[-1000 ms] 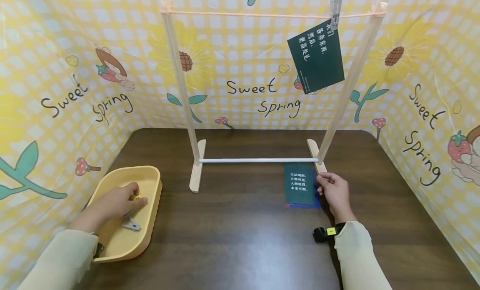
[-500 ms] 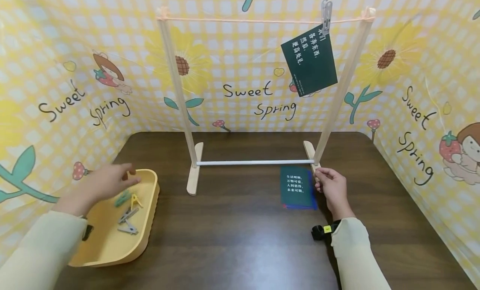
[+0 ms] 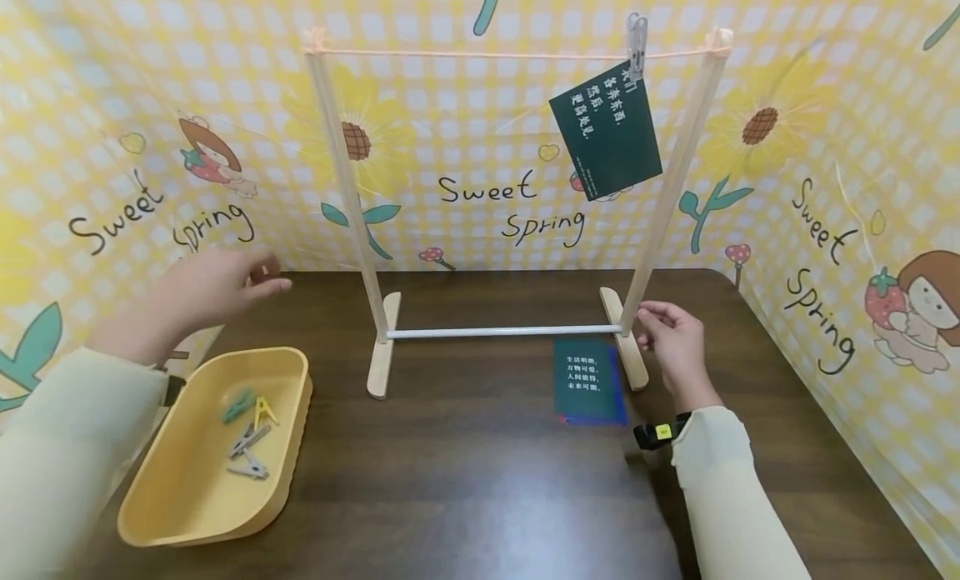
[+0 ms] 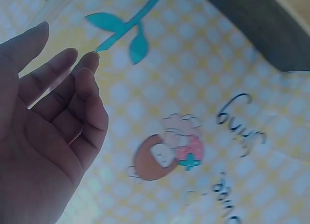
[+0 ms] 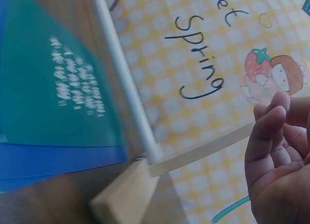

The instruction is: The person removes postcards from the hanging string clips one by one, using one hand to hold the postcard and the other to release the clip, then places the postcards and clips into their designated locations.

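My left hand (image 3: 213,292) hovers beyond and above the back of a yellow plastic basket (image 3: 295,447), fingers loosely bent; its palm is bare in the left wrist view. In the basket lie a green clothespin (image 3: 238,405), a yellow clothespin (image 3: 264,411) and grey clothespins (image 3: 249,441). Beside the right post of a wooden rack is my right hand (image 3: 678,347), thumb and fingertips drawn loosely together with nothing showing between them. Left of it a stack of cards (image 3: 585,397), dark green on top, lies on the table. Another green card (image 3: 611,142) hangs tilted from a grey clothespin (image 3: 637,47).
A pink string (image 3: 480,55) spans the wooden posts (image 3: 341,172) of the rack. A white rod (image 3: 502,332) joins its feet low over the brown table (image 3: 450,480). Checked yellow cloth (image 3: 480,147) walls the back and both sides.
My left hand has risen out of the basket, uncovering the clothespins. My right hand has shifted slightly up and away from the card stack. The head view has tilted up a little.
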`<action>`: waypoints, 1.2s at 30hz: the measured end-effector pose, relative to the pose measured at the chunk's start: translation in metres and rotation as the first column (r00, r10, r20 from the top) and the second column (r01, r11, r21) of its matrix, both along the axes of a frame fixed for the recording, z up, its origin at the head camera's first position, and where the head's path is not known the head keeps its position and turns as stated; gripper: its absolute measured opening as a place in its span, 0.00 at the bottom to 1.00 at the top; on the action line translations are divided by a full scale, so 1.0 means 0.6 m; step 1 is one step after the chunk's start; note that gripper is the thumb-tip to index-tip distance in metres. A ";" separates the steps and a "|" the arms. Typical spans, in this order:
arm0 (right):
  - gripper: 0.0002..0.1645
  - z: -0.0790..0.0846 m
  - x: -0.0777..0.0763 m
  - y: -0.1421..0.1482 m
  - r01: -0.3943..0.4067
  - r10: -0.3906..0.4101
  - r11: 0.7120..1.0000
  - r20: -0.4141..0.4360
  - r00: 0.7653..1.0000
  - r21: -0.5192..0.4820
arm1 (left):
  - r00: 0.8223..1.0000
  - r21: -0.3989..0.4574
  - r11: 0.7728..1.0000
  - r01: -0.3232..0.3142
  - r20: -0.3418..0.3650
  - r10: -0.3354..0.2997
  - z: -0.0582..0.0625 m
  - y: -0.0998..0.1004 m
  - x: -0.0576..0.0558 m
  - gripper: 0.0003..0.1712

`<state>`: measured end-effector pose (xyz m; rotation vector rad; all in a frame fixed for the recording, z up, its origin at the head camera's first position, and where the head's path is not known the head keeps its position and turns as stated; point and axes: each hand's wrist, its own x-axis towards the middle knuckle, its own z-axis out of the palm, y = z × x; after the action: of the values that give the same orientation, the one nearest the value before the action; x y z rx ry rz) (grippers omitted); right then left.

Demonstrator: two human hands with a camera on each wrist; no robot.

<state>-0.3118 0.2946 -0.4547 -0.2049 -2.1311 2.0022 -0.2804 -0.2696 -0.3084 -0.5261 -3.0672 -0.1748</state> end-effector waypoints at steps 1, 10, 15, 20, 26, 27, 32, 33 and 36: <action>0.19 0.007 -0.002 0.000 -0.004 0.004 1.000 -0.012 1.000 0.003 | 1.000 0.001 1.000 0.006 -0.005 -0.006 0.008 0.005 -0.004 0.19; 0.18 0.060 -0.010 0.005 -0.021 0.022 1.000 -0.084 0.996 0.005 | 0.996 -0.006 0.999 0.051 -0.075 -0.051 0.064 0.043 -0.025 0.20; 0.17 0.089 -0.014 0.008 -0.018 0.023 0.999 -0.103 0.994 0.049 | 0.993 -0.024 0.996 0.088 -0.082 -0.090 0.094 0.058 -0.029 0.19; 0.15 0.117 -0.021 0.012 -0.001 0.015 0.995 -0.139 0.990 0.105 | 0.994 -0.061 0.995 0.073 -0.073 -0.078 0.139 0.074 -0.031 0.26; 0.09 0.153 -0.027 0.015 -0.020 0.041 0.995 -0.209 0.977 0.100 | 0.975 -0.051 0.993 0.102 -0.194 -0.110 0.190 0.091 -0.029 0.21; 0.09 0.159 -0.027 0.015 -0.022 0.043 0.995 -0.212 0.976 0.099 | 0.968 -0.047 0.993 0.112 -0.219 -0.120 0.195 0.095 -0.029 0.20; 0.08 0.194 -0.028 0.016 -0.029 0.050 0.995 -0.227 0.973 0.098 | 0.921 -0.017 0.980 0.196 -0.341 -0.190 0.212 0.120 -0.036 0.16; 0.08 0.202 -0.028 0.016 -0.031 0.052 0.995 -0.237 0.970 0.094 | 0.910 -0.011 0.977 0.214 -0.362 -0.203 0.214 0.126 -0.039 0.16; 0.08 0.227 -0.028 0.015 -0.041 0.059 0.996 -0.260 0.964 0.075 | 0.890 0.003 0.971 0.240 -0.401 -0.219 0.220 0.146 -0.050 0.16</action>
<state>-0.3289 0.3035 -0.3188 0.1202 -2.0504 1.8590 -0.3103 -0.1819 -0.1764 -0.8102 -2.5923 -0.1323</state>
